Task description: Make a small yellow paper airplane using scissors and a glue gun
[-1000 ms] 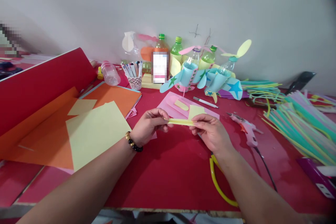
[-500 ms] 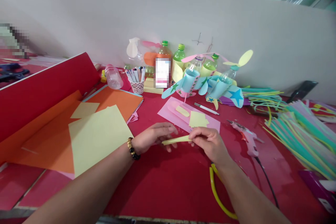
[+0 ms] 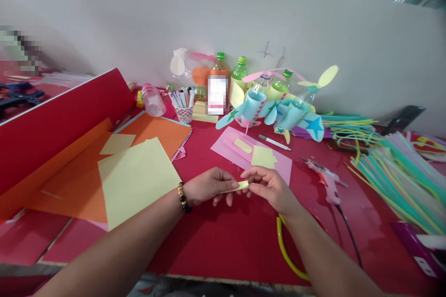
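Between my hands is a narrow folded strip of yellow paper. My left hand pinches it between thumb and fingers, with its right end sticking out. At that free end is my right hand, fingers curved and apart; whether its thumb tip touches the strip I cannot tell. Just beyond lies a pink paper sheet, with a yellow rounded piece and some yellow paper pieces on it. Left of my left hand a large yellow sheet rests on orange paper.
A pink glue gun lies to the right, its cord running toward me. Bundles of coloured strips cover the far right. A yellow tube curves beside my right forearm. Decorated bottle planes and a pen cup stand behind.
The strip has passed from my right hand's pinch into my left hand's grip. My right hand's fingers have loosened at its end, and the hands are closer together.
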Demonstrator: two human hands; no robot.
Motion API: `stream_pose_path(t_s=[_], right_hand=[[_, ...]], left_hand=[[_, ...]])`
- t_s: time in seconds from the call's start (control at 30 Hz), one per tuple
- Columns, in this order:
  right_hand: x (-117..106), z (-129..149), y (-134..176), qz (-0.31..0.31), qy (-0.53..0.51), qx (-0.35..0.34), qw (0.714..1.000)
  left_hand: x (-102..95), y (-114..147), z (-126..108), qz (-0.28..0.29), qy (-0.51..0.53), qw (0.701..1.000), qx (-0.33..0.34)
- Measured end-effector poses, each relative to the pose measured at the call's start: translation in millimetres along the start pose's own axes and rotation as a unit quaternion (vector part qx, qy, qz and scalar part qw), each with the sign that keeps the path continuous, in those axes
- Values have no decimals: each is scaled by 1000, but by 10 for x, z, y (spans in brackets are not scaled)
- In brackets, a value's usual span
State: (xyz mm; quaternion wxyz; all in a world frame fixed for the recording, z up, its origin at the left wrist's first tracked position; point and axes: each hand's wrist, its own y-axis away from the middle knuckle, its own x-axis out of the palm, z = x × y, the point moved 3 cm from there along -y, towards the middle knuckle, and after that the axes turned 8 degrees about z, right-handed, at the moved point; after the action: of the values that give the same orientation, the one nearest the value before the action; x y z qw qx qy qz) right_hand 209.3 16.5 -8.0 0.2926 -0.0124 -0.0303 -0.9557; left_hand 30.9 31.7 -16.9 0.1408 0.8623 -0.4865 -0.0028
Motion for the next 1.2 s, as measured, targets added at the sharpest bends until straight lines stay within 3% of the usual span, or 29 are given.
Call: stream_pose_path(t_s=[0.13, 0.33, 1.2], right_hand=[[-16, -34, -8, -10, -32, 32, 999], [12, -35, -26, -24, 19, 73, 997], [24, -68, -37, -64, 0, 136, 989]], left_hand=[[-5, -8, 25, -19, -7, 1000, -6], [-4, -36, 79, -32, -3, 999, -9], [15, -55, 104, -56, -17, 998, -29]])
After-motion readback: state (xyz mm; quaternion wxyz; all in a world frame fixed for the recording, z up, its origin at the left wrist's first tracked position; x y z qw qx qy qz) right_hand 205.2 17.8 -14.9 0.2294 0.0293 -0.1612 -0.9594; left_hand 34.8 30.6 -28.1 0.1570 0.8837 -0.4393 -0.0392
